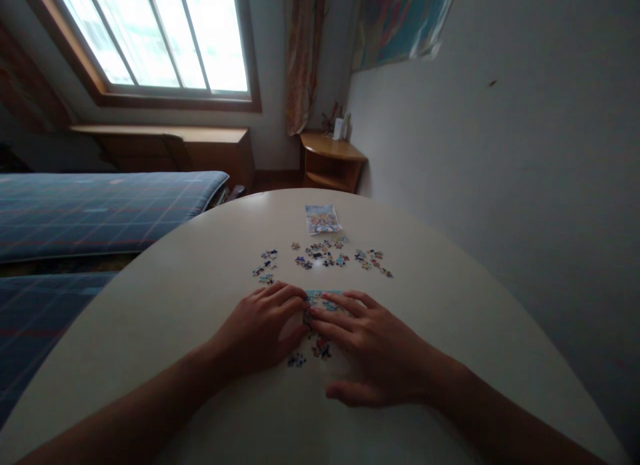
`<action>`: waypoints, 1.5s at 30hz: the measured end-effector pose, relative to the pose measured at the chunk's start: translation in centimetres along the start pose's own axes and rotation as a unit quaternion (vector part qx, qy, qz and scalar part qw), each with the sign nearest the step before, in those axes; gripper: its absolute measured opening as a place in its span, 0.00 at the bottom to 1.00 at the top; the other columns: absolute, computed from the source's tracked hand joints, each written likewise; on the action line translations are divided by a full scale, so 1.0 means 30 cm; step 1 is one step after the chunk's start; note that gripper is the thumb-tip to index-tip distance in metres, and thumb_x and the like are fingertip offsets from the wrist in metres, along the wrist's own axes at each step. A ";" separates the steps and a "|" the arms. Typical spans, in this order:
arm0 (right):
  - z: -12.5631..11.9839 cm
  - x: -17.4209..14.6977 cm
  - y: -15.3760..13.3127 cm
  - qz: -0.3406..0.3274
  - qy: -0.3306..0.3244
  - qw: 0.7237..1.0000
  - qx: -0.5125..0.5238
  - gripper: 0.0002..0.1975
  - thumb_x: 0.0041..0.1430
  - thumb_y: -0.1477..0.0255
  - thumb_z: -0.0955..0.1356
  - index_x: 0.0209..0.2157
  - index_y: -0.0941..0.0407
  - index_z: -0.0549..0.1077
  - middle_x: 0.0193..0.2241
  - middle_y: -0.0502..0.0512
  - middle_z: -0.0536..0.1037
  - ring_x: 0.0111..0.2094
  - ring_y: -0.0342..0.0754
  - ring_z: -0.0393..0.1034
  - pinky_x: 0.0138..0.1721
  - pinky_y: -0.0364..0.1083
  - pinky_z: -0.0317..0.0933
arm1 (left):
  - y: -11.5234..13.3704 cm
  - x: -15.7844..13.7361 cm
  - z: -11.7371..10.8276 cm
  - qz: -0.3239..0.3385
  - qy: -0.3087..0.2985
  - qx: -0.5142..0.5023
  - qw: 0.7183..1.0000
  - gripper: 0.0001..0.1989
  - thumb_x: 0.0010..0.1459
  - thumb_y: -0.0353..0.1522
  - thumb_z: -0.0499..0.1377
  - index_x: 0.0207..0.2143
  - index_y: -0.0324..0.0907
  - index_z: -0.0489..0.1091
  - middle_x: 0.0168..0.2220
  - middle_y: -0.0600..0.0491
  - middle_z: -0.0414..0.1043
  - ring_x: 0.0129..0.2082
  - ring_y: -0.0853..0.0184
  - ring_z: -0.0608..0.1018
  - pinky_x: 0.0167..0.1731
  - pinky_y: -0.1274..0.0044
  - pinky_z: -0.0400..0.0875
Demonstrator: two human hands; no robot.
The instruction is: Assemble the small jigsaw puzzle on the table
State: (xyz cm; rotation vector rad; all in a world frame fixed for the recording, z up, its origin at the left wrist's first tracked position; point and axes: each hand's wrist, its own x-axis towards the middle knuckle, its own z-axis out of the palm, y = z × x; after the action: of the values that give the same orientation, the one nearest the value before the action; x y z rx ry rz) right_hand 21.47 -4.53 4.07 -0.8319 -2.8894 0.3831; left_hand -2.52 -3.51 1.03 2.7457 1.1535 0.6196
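A partly assembled jigsaw puzzle (330,305) with a light blue top edge lies flat on the table, largely covered by my hands. My left hand (267,321) is closed at its left edge, fingers bent together and thumb tucked below. Whether a single piece sits between those fingertips is too small to tell. My right hand (373,341) is open over the puzzle's right side, its fingers spread and their tips touching the surface, thumb stretched out to the left. Loose puzzle pieces (321,348) lie between the hands, and a small cluster of pieces (297,360) is near my left thumb.
More loose pieces (323,253) are scattered beyond the puzzle, with groups at left (265,265) and right (374,259). Behind them lies a printed picture packet (323,219). The round white table (450,298) stands between a plaid-covered bed (100,211) and a wall (525,151).
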 end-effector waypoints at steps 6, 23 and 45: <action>0.001 0.001 0.000 -0.011 0.006 1.000 -0.006 0.41 0.60 0.44 0.61 0.64 0.59 0.61 0.65 0.61 0.62 0.66 0.61 0.52 0.64 0.60 0.44 | 0.001 0.000 -0.002 0.004 0.004 -0.003 1.000 0.09 0.62 0.33 0.59 0.45 0.45 0.71 0.47 0.51 0.75 0.46 0.62 0.76 0.48 0.66 0.74; 0.005 -0.002 0.013 -0.040 0.029 0.999 -0.018 0.38 0.58 0.48 0.65 0.63 0.58 0.63 0.63 0.62 0.64 0.64 0.59 0.56 0.63 0.59 0.47 | -0.002 0.000 -0.002 0.019 0.011 0.010 1.000 0.08 0.62 0.33 0.58 0.44 0.45 0.72 0.46 0.50 0.75 0.45 0.61 0.76 0.46 0.67 0.75; 0.005 0.001 0.014 -0.019 0.014 0.999 0.035 0.39 0.60 0.46 0.63 0.63 0.58 0.62 0.64 0.61 0.63 0.65 0.58 0.55 0.64 0.57 0.47 | -0.005 -0.004 0.002 0.019 -0.006 0.022 1.000 0.08 0.62 0.33 0.58 0.45 0.46 0.71 0.48 0.51 0.73 0.47 0.60 0.75 0.47 0.64 0.74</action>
State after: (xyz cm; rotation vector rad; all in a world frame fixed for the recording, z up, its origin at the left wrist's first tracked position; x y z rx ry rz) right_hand 21.65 -4.21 3.81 -0.7639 -2.8435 0.4604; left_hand -2.68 -3.47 0.88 2.8104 1.1292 0.5877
